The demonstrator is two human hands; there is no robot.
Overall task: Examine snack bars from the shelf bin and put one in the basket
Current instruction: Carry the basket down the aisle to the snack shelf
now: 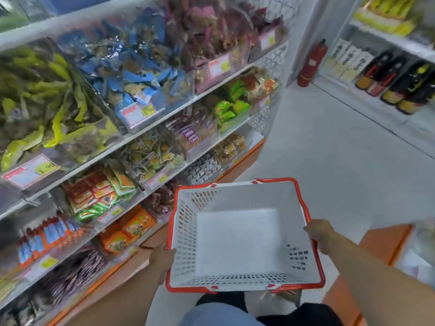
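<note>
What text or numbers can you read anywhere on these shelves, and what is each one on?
"1.90": yellow patch of the price tag on the yellow-green snack bin.
"1.90": price tag on the blue snack bin, seen tilted.
Other shelf tags, snack wrappers, the cartons and the bottles: too blurred to read.

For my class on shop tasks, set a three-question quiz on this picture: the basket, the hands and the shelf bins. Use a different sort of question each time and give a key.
1. True or false: the basket already holds a snack bar.
2. Which hand holds the basket's rim on the shelf side? A) left hand B) right hand
3. Fill in: on the top shelf, the bin of blue packets sits between the yellow-green packets and the ____ ones.

Key: 1 false, it is empty. 2 A. 3 pink.
</note>
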